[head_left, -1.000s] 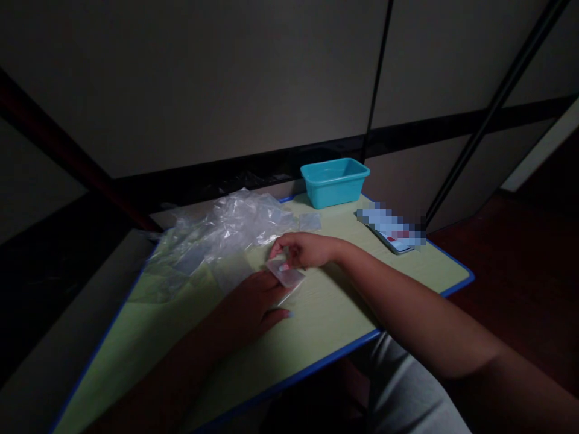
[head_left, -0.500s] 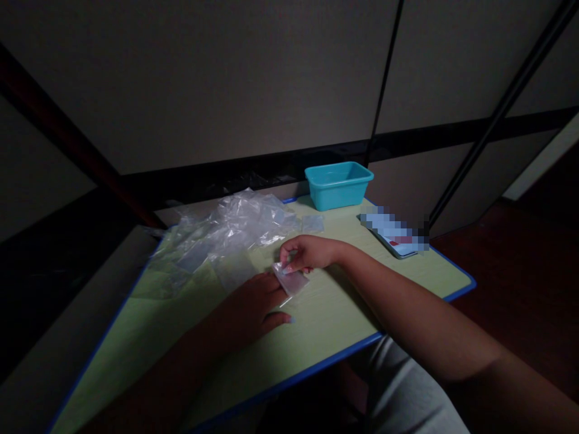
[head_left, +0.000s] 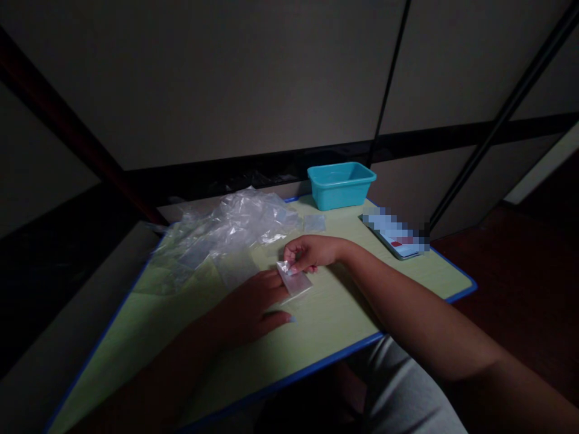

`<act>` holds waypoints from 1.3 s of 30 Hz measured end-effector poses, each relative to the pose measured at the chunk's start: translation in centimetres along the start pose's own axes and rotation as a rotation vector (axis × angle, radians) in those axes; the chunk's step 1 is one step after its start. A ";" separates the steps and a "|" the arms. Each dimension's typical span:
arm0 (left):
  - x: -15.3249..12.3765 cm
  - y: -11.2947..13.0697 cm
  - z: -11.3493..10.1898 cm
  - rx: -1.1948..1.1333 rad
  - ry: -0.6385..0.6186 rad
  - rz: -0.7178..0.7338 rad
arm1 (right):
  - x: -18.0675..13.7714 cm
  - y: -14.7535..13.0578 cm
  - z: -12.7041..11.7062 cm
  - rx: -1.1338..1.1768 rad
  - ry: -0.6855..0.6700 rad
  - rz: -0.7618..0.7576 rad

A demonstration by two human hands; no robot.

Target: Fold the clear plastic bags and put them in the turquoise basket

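Note:
A small clear plastic bag (head_left: 297, 284) lies partly folded on the table, between my two hands. My right hand (head_left: 312, 252) pinches its upper left corner between thumb and fingers. Flat on the table, my left hand (head_left: 257, 301) has its thumb spread away and its fingertips partly under the bag's left side. Just beyond the left fingers a flat clear plastic sheet or bag (head_left: 234, 268) rests on the table. Behind it a crumpled heap of clear plastic bags (head_left: 239, 220) spreads to the left. One small flat clear bag (head_left: 314, 222) lies apart near the heap's right end.
A turquoise plastic basket (head_left: 342, 194) stands at the table's back edge. To its right lies a phone (head_left: 394, 235) with a blurred screen. The light green table (head_left: 344, 313) has a blue rim and stands against a cabinet wall (head_left: 262, 84).
My right hand has shifted slightly right with the pinched corner, and the bag's upper edge is turned over a bit more. My left hand stays nearly in place.

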State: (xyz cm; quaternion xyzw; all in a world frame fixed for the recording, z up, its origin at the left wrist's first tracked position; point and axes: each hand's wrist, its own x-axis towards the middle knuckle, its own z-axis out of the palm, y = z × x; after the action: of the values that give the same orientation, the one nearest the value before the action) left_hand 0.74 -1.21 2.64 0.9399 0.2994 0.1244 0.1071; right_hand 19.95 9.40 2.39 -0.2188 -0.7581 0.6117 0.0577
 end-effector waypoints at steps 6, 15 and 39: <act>-0.1 -0.6 -0.7 -0.144 0.227 -0.177 | 0.1 0.2 0.0 -0.001 0.008 -0.009; 0.3 -0.7 0.4 -0.421 0.359 -0.601 | 0.1 -0.2 0.6 -0.030 0.024 0.010; 1.0 -1.1 1.3 -0.194 0.335 -0.633 | 1.0 0.5 0.9 -0.244 0.109 -0.092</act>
State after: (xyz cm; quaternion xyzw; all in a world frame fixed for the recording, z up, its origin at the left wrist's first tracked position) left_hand 1.30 0.11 1.29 0.7528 0.5754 0.2652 0.1784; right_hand 18.85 9.12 1.48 -0.2220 -0.8318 0.4989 0.0999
